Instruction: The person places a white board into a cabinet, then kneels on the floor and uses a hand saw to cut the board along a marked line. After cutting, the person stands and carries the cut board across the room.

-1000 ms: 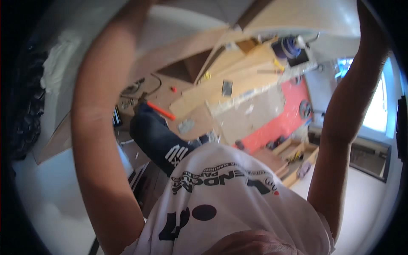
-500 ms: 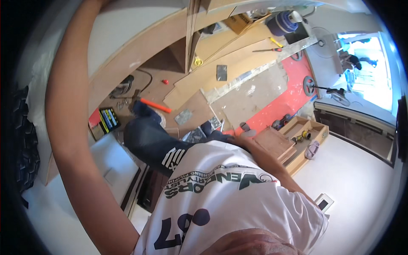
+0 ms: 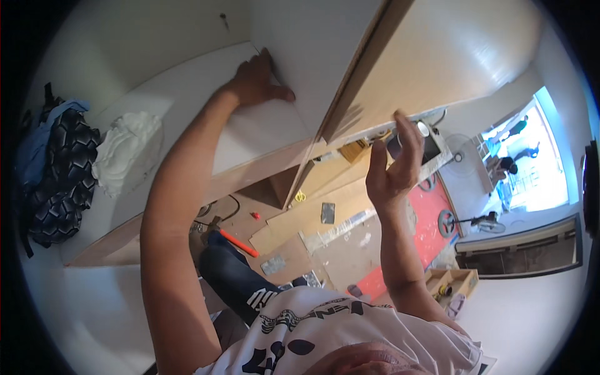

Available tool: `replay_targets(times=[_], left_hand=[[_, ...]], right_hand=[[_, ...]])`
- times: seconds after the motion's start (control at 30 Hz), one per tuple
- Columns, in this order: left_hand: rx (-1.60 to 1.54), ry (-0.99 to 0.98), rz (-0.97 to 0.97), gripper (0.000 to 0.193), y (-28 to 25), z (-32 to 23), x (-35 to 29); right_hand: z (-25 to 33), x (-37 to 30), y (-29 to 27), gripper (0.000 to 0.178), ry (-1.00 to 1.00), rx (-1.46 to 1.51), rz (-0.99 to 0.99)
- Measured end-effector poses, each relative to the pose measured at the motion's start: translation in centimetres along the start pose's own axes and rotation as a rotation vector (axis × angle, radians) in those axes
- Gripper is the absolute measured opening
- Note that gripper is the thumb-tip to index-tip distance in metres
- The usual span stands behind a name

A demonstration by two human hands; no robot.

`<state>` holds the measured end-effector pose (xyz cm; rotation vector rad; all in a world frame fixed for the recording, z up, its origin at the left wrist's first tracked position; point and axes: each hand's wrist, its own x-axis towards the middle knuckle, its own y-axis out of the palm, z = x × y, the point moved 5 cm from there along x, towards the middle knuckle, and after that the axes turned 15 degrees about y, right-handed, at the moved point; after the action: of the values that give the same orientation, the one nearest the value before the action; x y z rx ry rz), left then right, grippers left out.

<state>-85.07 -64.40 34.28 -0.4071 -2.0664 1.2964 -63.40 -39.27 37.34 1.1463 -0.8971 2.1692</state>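
The left hand (image 3: 259, 81) lay flat, fingers spread, pressed against the white upright panel (image 3: 306, 62) where it met the white shelf board (image 3: 206, 125); it gripped nothing, only braced. Half a second earlier that arm had reached past the picture's upper edge and the hand was out of sight, so the view had swung up and the hand had settled at the joint. That reads as the panel now being steadied in place rather than carried.

At three o'clock from it, the right hand (image 3: 390, 172) hung open and half curled, palm toward the wooden edge of the panel (image 3: 350, 94), near it but seemingly not touching; whether a fingertip met the small dark tool (image 3: 415, 144) just behind it could not be told. A second ago that arm had been stretched high on the right.

Outward, at nine o'clock from the left hand, a crumpled white cloth (image 3: 128, 156) and a dark patterned bag (image 3: 59, 181) rested on the shelf. Toward six o'clock, far below, wooden boards (image 3: 331, 250), an orange-handled tool (image 3: 240, 245) and a red mat (image 3: 425, 231) lay on the floor.
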Motion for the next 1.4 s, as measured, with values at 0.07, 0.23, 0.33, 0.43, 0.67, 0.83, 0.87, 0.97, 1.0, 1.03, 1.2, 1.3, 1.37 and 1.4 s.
replay_targets(times=[0.07, 0.23, 0.33, 0.43, 0.67, 0.83, 0.87, 0.97, 1.0, 1.03, 1.2, 1.3, 1.37, 1.4], left_hand=[[-0.013, -0.025, 0.010, 0.117, 0.3, -0.5, 0.0], [-0.028, -0.054, 0.045, 0.111, -0.6, -1.8, -0.8], [-0.060, -0.064, 0.052, 0.111, -0.8, -2.6, -0.2], [0.067, -0.054, 0.019, 0.106, 0.2, -0.9, 0.5], [-0.115, 0.043, -0.038, 0.110, 0.5, 0.4, 0.3], [-0.044, 0.050, -0.075, 0.118, -0.3, -0.1, -0.3], [-0.069, 0.016, -0.046, 0.119, 0.2, 0.0, -0.3], [-0.093, 0.000, 0.014, 0.118, -0.3, -1.7, 0.2], [-0.129, -0.025, 0.023, 0.109, -1.0, -1.1, -0.3], [-0.165, -0.047, 0.036, 0.100, -1.5, -0.4, -0.7], [-0.584, 0.058, -0.065, 0.068, -1.7, 2.4, 0.2], [-0.813, -0.029, -0.274, 0.052, -0.8, 5.1, 1.2], [-0.950, -0.425, -0.580, 0.049, -0.2, 6.1, 2.5], [-0.726, -0.444, -0.573, 0.052, -0.2, 6.5, 3.2]], right_hand=[[2.2, 3.4, 1.0, 0.049, -0.157, 0.014, -0.140], [5.0, 7.0, 4.2, 0.056, -0.214, 0.066, -0.209], [4.3, 6.7, 5.9, 0.049, -0.367, 0.023, -0.308], [3.3, 6.6, 6.5, 0.046, -0.322, 0.063, -0.330], [3.7, 6.8, 7.0, 0.042, -0.241, 0.037, -0.230], [4.2, 6.3, 7.0, 0.044, -0.287, 0.048, -0.307], [4.0, 6.2, 6.8, 0.043, -0.252, 0.031, -0.279], [3.0, 5.9, 6.4, 0.044, -0.211, -0.069, -0.282], [3.4, 5.8, 6.5, 0.043, -0.219, -0.029, -0.277], [4.0, 5.8, 6.9, 0.043, -0.215, -0.021, -0.273], [4.6, 5.9, 6.7, 0.043, -0.195, -0.114, -0.255], [2.9, 6.2, 6.7, 0.041, -0.291, -0.062, -0.299], [3.9, 5.8, 6.9, 0.042, -0.260, -0.052, -0.304], [4.5, 5.6, 7.1, 0.042, -0.245, -0.042, -0.306]])
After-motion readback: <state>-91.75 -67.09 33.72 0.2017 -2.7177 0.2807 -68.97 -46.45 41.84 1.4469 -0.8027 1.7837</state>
